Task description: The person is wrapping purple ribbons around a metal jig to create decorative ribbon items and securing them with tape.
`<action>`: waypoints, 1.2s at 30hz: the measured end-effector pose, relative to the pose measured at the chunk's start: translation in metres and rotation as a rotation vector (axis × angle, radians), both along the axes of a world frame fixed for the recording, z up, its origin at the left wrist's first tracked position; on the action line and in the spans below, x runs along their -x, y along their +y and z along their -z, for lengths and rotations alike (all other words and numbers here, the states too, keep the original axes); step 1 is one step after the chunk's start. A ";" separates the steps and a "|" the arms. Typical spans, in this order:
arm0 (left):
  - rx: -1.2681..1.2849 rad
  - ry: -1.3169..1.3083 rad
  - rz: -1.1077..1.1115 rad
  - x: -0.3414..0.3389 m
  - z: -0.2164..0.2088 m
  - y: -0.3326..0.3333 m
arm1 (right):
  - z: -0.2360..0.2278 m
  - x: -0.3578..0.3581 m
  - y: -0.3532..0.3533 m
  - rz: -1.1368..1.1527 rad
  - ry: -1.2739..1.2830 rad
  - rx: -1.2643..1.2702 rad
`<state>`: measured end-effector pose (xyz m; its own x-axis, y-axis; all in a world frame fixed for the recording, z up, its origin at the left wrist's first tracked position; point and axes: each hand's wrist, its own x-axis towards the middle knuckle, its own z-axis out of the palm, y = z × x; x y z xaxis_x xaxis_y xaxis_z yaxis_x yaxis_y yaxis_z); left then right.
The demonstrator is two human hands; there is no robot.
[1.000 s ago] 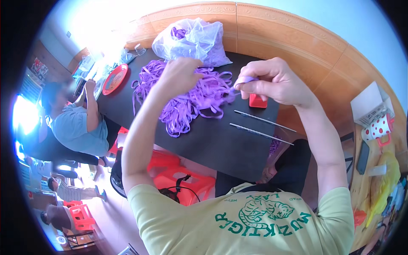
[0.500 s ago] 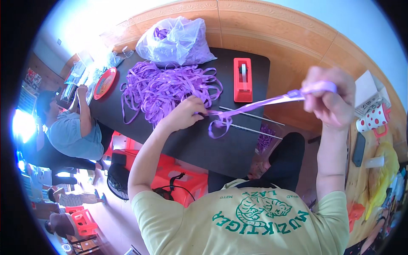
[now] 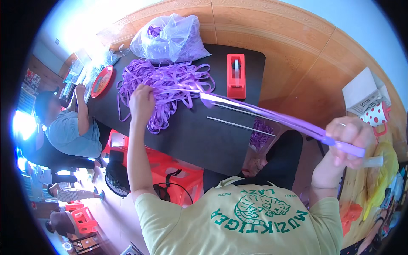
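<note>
Hands well apart, I have a purple ribbon (image 3: 276, 114) drawn out in a long slant across the space between them. My right hand (image 3: 352, 138), out past the tabletop (image 3: 199, 148), is closed in a fist around the ribbon, with a bit of it sticking out beyond my fingers and a ring on 1 of them. My left hand (image 3: 142, 100) is over the near left part of a tangled pile of purple ribbon (image 3: 170, 76), its fingers curled and partly closed; a pale strand runs from beside its fingertips toward the ribbon, but I cannot tell whether they pinch it

Beyond my left hand, behind the pile, sits a translucent plastic bag (image 3: 163, 42) with more purple showing inside. Farther to the left of that hand lies a red plate (image 3: 100, 85), and past it sits a person in a blue shirt (image 3: 70, 131)

Between my hands, below the stretched ribbon, 2 pale slim sticks (image 3: 240, 126) lie roughly side by side; above it stands a red tape dispenser (image 3: 236, 87). Just beyond my right hand are a white mug with red dots (image 3: 374, 117) and a white box (image 3: 361, 93), and nearer me, to its right, a yellow plastic bag (image 3: 384, 170)
</note>
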<state>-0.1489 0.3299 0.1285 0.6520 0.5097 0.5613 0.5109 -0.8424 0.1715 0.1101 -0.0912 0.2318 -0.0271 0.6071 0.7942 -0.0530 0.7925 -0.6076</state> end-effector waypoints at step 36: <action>1.844 -0.081 0.785 -0.127 0.107 -0.337 | 0.138 -0.067 -0.042 0.073 -0.213 1.056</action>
